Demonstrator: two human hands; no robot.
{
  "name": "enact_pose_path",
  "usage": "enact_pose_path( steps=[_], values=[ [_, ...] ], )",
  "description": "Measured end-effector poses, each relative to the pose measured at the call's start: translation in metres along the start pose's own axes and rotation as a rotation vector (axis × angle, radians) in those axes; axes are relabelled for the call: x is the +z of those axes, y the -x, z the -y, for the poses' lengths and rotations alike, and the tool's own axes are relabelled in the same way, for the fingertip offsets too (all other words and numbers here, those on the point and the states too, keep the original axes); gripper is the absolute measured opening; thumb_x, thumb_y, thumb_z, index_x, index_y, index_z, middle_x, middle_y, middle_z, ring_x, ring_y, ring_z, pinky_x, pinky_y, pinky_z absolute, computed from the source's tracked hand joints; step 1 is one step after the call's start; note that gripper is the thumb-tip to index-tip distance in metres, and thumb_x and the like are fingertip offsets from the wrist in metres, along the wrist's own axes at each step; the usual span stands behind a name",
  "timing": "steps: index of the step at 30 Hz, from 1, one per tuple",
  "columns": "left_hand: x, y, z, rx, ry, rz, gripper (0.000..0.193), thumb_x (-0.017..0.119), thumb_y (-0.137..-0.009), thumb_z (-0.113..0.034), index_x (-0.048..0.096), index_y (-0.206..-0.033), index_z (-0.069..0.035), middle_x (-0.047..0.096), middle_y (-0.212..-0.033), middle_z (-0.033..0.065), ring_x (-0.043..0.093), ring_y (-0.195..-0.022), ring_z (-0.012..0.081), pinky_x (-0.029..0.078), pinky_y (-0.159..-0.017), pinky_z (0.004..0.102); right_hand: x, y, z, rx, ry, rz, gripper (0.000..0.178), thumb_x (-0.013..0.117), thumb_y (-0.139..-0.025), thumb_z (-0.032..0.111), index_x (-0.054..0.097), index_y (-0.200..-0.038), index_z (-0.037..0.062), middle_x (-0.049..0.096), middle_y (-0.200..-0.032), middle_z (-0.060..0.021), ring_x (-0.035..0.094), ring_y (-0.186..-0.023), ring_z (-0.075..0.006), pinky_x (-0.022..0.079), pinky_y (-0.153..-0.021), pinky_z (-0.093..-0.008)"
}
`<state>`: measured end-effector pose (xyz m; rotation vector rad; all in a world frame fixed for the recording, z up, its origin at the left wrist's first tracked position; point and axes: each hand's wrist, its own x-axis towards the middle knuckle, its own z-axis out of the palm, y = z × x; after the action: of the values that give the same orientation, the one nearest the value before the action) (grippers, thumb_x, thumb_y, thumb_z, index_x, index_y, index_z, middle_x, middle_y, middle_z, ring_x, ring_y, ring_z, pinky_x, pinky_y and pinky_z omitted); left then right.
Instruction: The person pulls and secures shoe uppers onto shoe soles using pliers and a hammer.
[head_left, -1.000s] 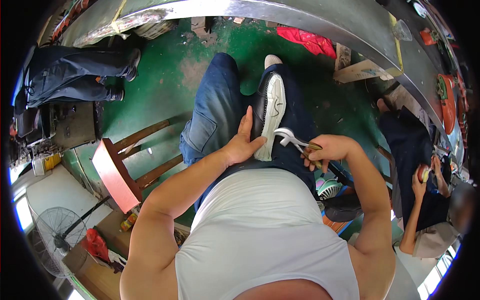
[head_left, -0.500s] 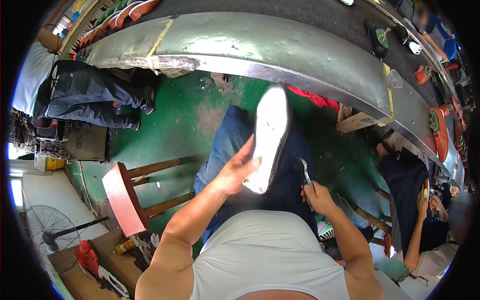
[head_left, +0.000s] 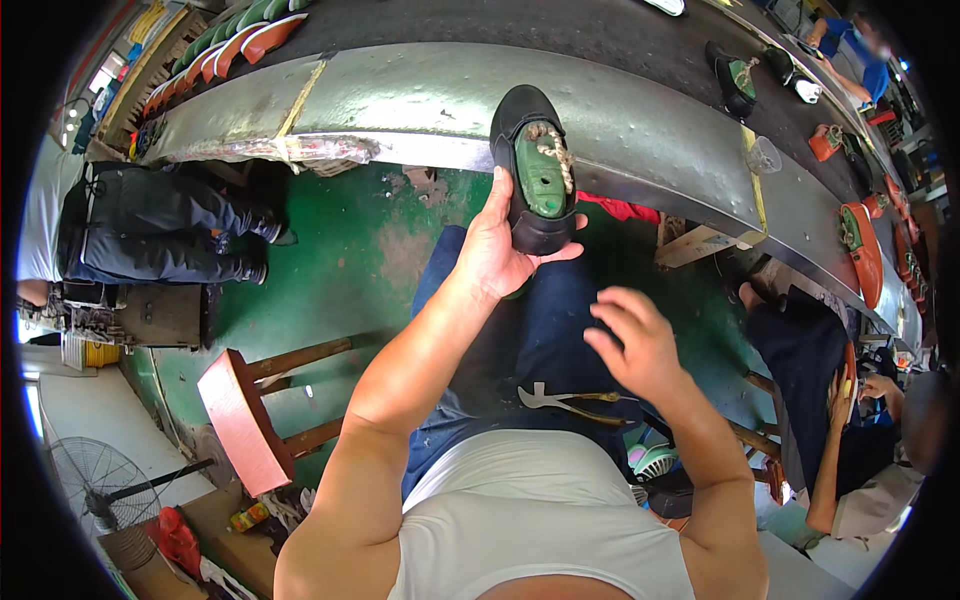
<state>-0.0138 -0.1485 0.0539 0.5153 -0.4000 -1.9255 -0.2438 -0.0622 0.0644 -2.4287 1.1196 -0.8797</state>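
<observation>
We see the left hand (head_left: 500,250) gripping the black shoe (head_left: 535,170), long axis pointing far; right hand (head_left: 635,345) spread, empty, nearer us.

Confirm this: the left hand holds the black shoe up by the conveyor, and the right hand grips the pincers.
Not quite. The head view shows the right hand open and empty; the pincers lie on the lap. The left hand does hold the black shoe up by the conveyor.

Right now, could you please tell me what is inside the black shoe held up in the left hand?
Inside the black shoe sits a green last, with beige cord across its opening. The left hand covers the shoe's lower side, and the sole faces away, unseen.
</observation>
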Motion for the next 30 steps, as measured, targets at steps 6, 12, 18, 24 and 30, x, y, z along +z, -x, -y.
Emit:
enact_pose_path(
  steps=[6, 12, 18, 24, 30],
  values=[
    [0.009, -0.002, -0.001, 0.001, 0.043, -0.015, 0.066, 0.033, -0.101, -0.064, 0.051, -0.138, -0.012, 0.064, -0.124, 0.0133, 0.067, -0.109, 0.034, 0.061, -0.082, 0.0533, -0.003, -0.101, -0.012, -0.055, -0.183, -0.293, 0.03, 0.072, -0.089, 0.016, 0.063, -0.112, -0.0005, 0.063, -0.11, -0.0175, 0.065, -0.099, -0.0323, 0.053, -0.083, -0.0396],
    [-0.004, -0.008, -0.009, 0.005, -0.256, -0.04, 0.068, 0.028, -0.103, -0.064, 0.049, -0.139, -0.01, 0.068, -0.118, 0.013, 0.071, -0.099, 0.0286, 0.061, -0.07, 0.0442, -0.01, -0.151, -0.035, 0.482, -1.23, -0.023, 0.025, 0.059, -0.097, 0.02, 0.058, -0.082, 0.0007, 0.056, -0.068, -0.0076, 0.048, -0.052, -0.0135, 0.039, -0.047, -0.0289],
    [0.014, -0.062, -0.005, 0.355, -0.355, 0.087, 0.059, 0.045, -0.107, -0.04, 0.03, -0.152, -0.004, 0.049, -0.145, 0.0094, 0.047, -0.132, 0.0193, 0.037, -0.112, 0.0331, 0.014, -0.161, -0.032, 0.605, -1.13, -0.435, 0.055, 0.059, -0.091, 0.023, 0.045, -0.137, -0.0038, 0.062, -0.11, -0.0087, 0.063, -0.098, -0.0182, 0.052, -0.086, -0.0333],
    [0.042, -0.119, -0.09, 0.118, -1.161, 0.017, 0.071, 0.068, -0.094, -0.044, 0.046, -0.146, 0.0, 0.059, -0.133, 0.0165, 0.063, -0.093, 0.0149, 0.052, -0.083, 0.0315, -0.034, -0.221, -0.134, 0.726, -1.726, -0.439, 0.047, 0.057, -0.096, 0.025, 0.049, -0.135, 0.0006, 0.062, -0.128, -0.018, 0.064, -0.114, -0.0335, 0.053, -0.091, -0.0578],
    [-0.042, -0.23, -0.205, 0.492, -1.317, -0.325, 0.041, 0.067, -0.096, -0.025, 0.063, -0.128, 0.0, 0.067, -0.118, 0.0109, 0.061, -0.11, 0.0172, 0.047, -0.097, 0.0299, -0.086, -0.288, -0.348, 0.762, -0.493, -0.77, 0.054, 0.072, -0.09, 0.04, 0.057, -0.124, 0.0006, 0.067, -0.114, -0.0194, 0.071, -0.099, -0.0325, 0.06, -0.07, -0.0454]
  ],
)
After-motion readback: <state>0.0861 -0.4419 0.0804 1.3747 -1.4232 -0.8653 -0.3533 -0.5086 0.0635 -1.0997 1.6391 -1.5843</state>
